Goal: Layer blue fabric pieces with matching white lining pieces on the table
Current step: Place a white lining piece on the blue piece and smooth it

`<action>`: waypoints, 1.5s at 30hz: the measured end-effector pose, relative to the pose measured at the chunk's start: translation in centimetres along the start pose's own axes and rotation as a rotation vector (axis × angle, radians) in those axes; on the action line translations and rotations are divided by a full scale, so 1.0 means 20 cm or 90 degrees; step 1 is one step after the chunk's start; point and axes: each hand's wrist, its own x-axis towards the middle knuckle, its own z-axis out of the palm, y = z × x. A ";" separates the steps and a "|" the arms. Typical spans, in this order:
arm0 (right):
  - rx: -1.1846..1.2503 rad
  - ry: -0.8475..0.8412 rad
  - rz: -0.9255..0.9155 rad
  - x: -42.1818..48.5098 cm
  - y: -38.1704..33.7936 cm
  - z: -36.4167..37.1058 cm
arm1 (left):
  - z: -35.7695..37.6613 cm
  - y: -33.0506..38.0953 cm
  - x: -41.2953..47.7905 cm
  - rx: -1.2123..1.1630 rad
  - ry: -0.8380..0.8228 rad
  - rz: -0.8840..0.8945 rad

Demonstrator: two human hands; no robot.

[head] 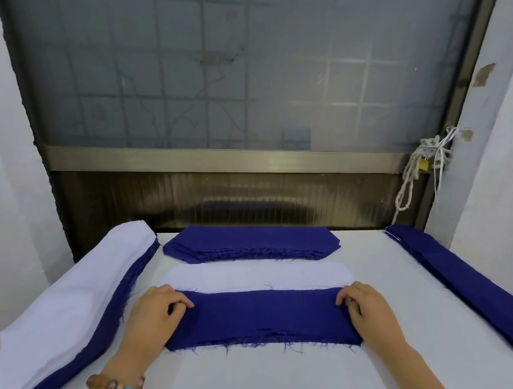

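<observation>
A blue fabric strip (264,318) with frayed edges lies flat across the white table (298,377) in front of me. My left hand (155,311) grips its left end with curled fingers. At the right end, my right hand (368,312) holds the strip the same way. Just behind the strip lies a white lining piece (259,274) of similar shape, partly covered by the strip's far edge. Further back sits a stack of blue pieces (252,243).
A long pile of white lining over blue fabric (71,297) runs along the table's left side. Another row of blue pieces (466,279) lies along the right edge. A frosted window and dark panel stand behind the table, with a white cord (412,174) hanging at right.
</observation>
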 end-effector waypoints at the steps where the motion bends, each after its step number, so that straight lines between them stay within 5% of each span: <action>1: -0.007 -0.011 0.021 0.02 0.00 0.00 | 0.00 0.02 0.03 0.007 -0.014 -0.005; 15: 0.052 -0.156 0.020 0.57 -0.41 0.41 | 0.51 0.43 0.52 0.152 -0.107 0.111; 45: -0.042 -0.100 -0.006 0.56 -0.36 0.56 | 0.55 0.40 0.48 0.096 -0.076 0.121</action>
